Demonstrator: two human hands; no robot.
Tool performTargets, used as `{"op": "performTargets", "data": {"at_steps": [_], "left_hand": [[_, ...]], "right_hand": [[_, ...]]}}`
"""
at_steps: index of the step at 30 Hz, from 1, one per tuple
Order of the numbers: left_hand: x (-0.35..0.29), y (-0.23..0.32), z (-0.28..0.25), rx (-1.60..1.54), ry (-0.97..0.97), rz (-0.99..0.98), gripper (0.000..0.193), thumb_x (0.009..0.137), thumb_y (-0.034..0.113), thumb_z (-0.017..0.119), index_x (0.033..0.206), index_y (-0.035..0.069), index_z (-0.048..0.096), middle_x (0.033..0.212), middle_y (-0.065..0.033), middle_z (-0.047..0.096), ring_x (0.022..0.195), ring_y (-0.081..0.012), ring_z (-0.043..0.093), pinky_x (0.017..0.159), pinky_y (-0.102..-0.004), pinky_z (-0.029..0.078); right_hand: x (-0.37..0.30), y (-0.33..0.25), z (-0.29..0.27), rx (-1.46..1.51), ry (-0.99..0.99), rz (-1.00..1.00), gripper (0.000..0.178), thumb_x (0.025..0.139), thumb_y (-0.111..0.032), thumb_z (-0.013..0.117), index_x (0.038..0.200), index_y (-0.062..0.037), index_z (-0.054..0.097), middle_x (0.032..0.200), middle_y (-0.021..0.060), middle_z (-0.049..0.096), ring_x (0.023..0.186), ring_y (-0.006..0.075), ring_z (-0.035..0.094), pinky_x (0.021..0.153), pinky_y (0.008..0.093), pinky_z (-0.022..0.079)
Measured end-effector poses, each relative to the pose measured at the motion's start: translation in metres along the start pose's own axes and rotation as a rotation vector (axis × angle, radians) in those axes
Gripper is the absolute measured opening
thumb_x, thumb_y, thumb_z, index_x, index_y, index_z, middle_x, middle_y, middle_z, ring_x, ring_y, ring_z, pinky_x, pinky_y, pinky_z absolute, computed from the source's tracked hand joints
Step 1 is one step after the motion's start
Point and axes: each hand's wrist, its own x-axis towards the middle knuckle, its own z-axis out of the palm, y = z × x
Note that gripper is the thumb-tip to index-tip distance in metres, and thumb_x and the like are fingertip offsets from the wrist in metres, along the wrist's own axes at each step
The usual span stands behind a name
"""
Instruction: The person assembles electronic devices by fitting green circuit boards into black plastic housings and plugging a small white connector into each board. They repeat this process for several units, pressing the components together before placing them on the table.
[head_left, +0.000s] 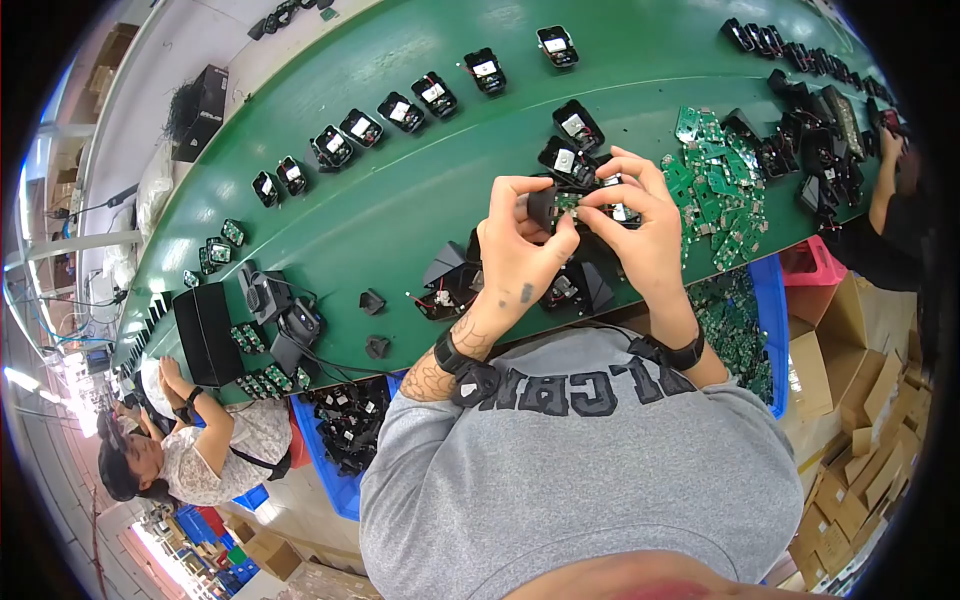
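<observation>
My left hand [518,262] is closed round a small black plastic housing [540,208] above the green work surface. A green circuit board [566,203] sits at the housing's right side. The thumb and forefinger of my right hand [643,228] pinch at this board's edge, the other fingers raised and bent. Just beyond my fingers are black housings [566,160] with white parts inside. Below my hands, partly covered by them, more black housings [445,298] with thin wires lie near the table edge.
A curved row of open black housings [402,112] runs along the far side. Loose green circuit boards [715,185] are heaped on the right. Blue bins [775,335] stand below the table edge. One co-worker [215,440] sits at left; another person's arm [884,175] reaches in at right.
</observation>
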Motion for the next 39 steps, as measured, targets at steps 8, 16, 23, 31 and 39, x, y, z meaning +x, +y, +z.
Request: {"op": "performTargets", "data": {"at_steps": [8,16,23,31,39], "left_hand": [[0.008,0.004,-0.004,0.014,0.085,0.124,0.037,0.082,-0.001,0.066,0.113,-0.001,0.045,0.089,-0.0103,0.066,0.075,-0.0104,0.065,0.063,-0.0233,0.055],[0.028,0.01,-0.037,-0.223,-0.208,-0.369,0.036,0.093,0.014,0.061,0.121,-0.001,0.044,0.101,-0.0178,0.065,0.083,-0.0241,0.069,0.064,-0.0307,0.059],[0.059,0.017,-0.133,0.313,0.267,0.157,0.048,0.095,0.023,0.058,0.133,-0.003,0.046,0.114,-0.0197,0.065,0.091,-0.0229,0.07,0.071,-0.0285,0.056],[0.134,-0.079,-0.445,1.182,1.05,0.077,0.048,0.087,0.026,0.05,0.118,-0.01,0.057,0.114,-0.0289,0.062,0.105,-0.0411,0.061,0.094,-0.0426,0.046],[0.13,-0.103,-0.458,0.45,0.596,-0.234,0.065,0.084,0.014,0.071,0.142,0.01,0.042,0.102,-0.0111,0.067,0.086,-0.016,0.064,0.067,-0.0318,0.051]], "right_hand": [[-0.003,-0.002,0.024,0.14,0.124,-0.13,0.015,0.071,0.002,0.074,0.086,-0.0031,0.074,0.118,0.0099,0.061,0.125,0.0326,0.049,0.103,0.0439,0.041],[0.015,-0.006,0.002,-0.094,-0.187,-0.371,0.032,0.07,-0.004,0.076,0.101,-0.0058,0.07,0.124,0.0117,0.063,0.11,0.0303,0.06,0.091,0.039,0.049],[0.114,0.059,-0.041,-0.295,-0.192,0.027,0.03,0.076,-0.016,0.074,0.098,-0.002,0.061,0.095,0.0079,0.068,0.09,0.0211,0.065,0.081,0.033,0.05],[0.189,0.152,-0.056,-0.608,0.023,0.161,0.034,0.074,-0.032,0.076,0.084,-0.0021,0.063,0.079,0.0113,0.065,0.076,0.0262,0.062,0.073,0.0369,0.049],[0.161,0.141,-0.085,-0.835,0.067,0.042,0.033,0.082,-0.035,0.07,0.089,-0.0036,0.068,0.104,0.0145,0.063,0.095,0.0304,0.061,0.084,0.0359,0.047]]}}
